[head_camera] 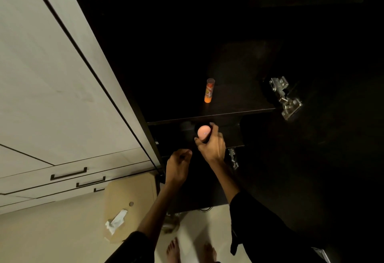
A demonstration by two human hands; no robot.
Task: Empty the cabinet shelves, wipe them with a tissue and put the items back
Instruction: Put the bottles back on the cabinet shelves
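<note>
Pink-capped bottle (204, 133) gripped by right hand (212, 146) at the dark shelf (228, 113); left hand (176, 166) just beside, loosely curled, holding nothing.

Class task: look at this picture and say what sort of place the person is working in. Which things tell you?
Probably a room at home: a dark cabinet with shelves, pale drawers, and bare feet on the floor.

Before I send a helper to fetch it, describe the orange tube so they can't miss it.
Look into the dark open cabinet. On the shelf above the hands stands the orange tube, alone and upright. Its clear cap and bright orange body set it apart from the pink-topped container held below.
</note>
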